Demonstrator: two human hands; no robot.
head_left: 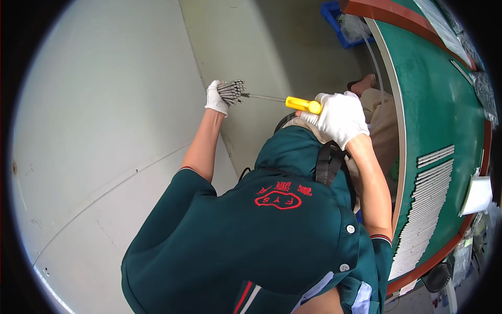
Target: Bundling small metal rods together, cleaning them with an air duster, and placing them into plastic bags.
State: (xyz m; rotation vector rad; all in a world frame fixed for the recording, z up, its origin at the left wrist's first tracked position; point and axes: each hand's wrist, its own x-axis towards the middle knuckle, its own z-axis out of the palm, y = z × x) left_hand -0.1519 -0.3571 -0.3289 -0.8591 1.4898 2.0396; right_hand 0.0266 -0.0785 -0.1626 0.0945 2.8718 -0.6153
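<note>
In a white glove, my left hand is closed round a bundle of thin metal rods, whose ends fan out to the right. My right hand, gloved too, grips a yellow air blow gun. The gun's long thin nozzle points left, its tip close by the rod ends; whether it touches them I cannot tell. Most of the gun's handle is hidden inside my right glove.
On my right stands a green-topped table with a raised brown rim. A long row of metal rods lies on it. A clear hose hangs by its edge. A blue crate holds plastic bags. A pale wall rises on my left.
</note>
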